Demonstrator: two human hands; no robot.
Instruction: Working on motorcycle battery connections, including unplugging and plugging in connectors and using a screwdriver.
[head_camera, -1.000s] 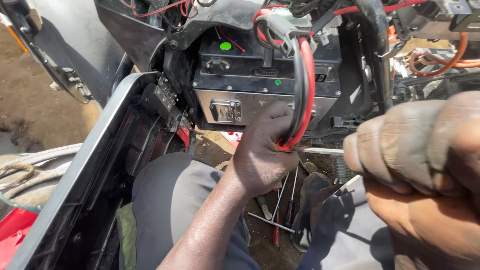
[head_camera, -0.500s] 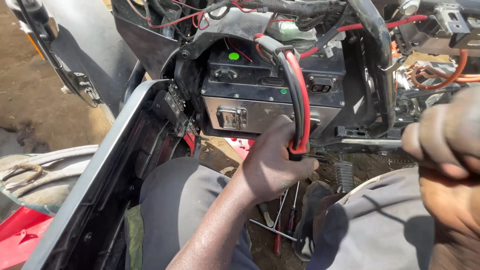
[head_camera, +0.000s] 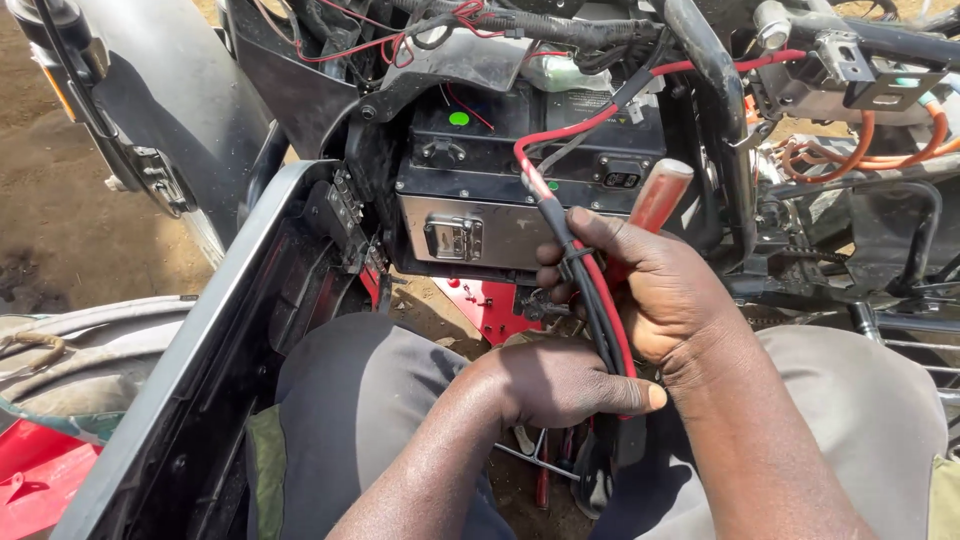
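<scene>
Our left hand curls its fingers around the thick red-and-black cables, low before the boxy metal battery case. Our right hand pinches them too, fingers wrapping a translucent red screwdriver handle.

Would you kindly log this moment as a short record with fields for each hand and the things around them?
left hand: wrapped around the red and black cable bundle, thumb on it
right hand: grips a red-handled screwdriver, fingers against the same cables
battery box: black top, metal front with a latch, green dot on top
side panel: grey, at the left
ground: tools lie between the knees
</scene>
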